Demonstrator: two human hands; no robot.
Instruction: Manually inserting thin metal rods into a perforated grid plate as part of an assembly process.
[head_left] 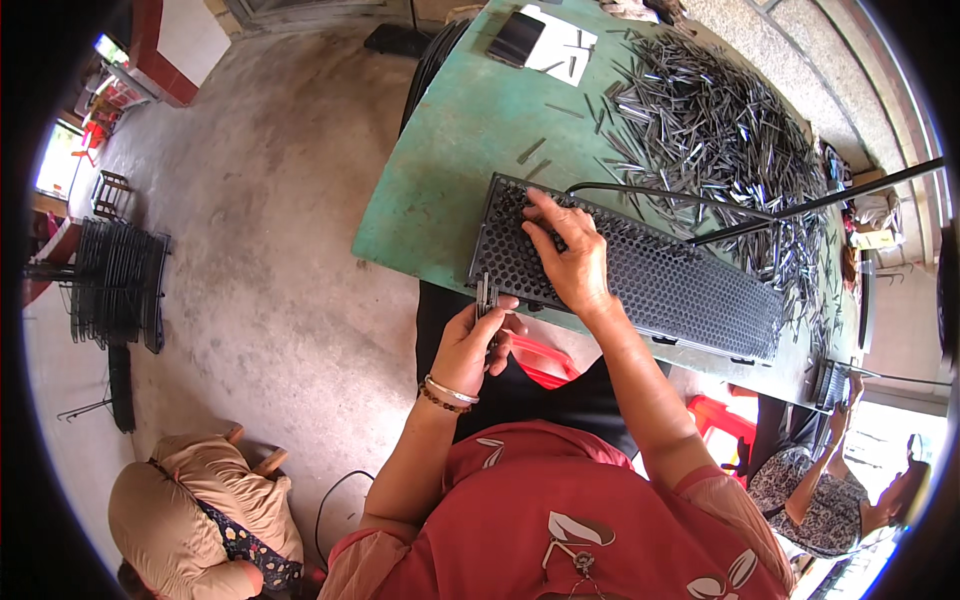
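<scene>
A long black tray [660,282] full of round holes lies slantwise along the near edge of the green table. My right hand [570,250] is over its left part, thumb and forefinger close together at the holes; whatever sits between the fingertips is too small to make out. Just off the tray's near left corner, my left hand [484,338] is closed around a small bundle of thin dark metal strips [486,294], their ends pointing up. A big heap of similar dark strips [710,130] covers the far right of the table.
A phone [516,38] lies beside white paper [562,50] at the table's [440,160] far edge. A dark metal rod [800,205] crosses above the tray. One person [215,500] is at lower left, another [820,490] at right. Red stools [722,425] stand below.
</scene>
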